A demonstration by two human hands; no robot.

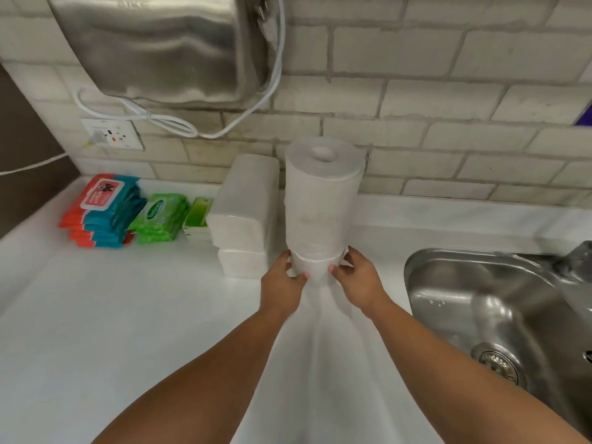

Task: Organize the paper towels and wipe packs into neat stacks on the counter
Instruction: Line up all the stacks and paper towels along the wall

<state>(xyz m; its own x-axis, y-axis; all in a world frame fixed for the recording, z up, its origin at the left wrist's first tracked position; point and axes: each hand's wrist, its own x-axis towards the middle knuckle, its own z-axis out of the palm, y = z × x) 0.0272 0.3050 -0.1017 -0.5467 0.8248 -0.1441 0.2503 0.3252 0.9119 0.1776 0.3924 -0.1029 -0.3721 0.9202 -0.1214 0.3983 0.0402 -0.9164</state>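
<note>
Head view of a white counter point(112, 315) set against a tiled wall point(448, 91). Two paper towel rolls are shown standing upright, one on the other, near the back of the counter and just left of the sink point(480, 299). The upper roll point(320, 200) is seated on the lower roll point(315, 267), and their edges are nearly aligned. The lower roll is clasped from both sides: the left hand point(283, 283) is curled round its left flank and the right hand point(358, 280) round its right flank, with the fingertips pressed into the paper.

Just beside the rolls, on their left, two white towel packs are stacked, the upper pack point(245, 203) resting on the lower pack point(243, 262). Further left a small green box point(200, 216) is seen. It is followed by a pile of green wipe packs point(161, 217) and a pile of red and teal wipe packs point(104, 209), the latter nearest the counter's left end.

On the wall a steel hand dryer point(160, 43) is mounted above a socket point(112, 134). A white cable point(179, 123) is looped between them. A tap point(576, 257) is partly visible at the right edge.
</note>
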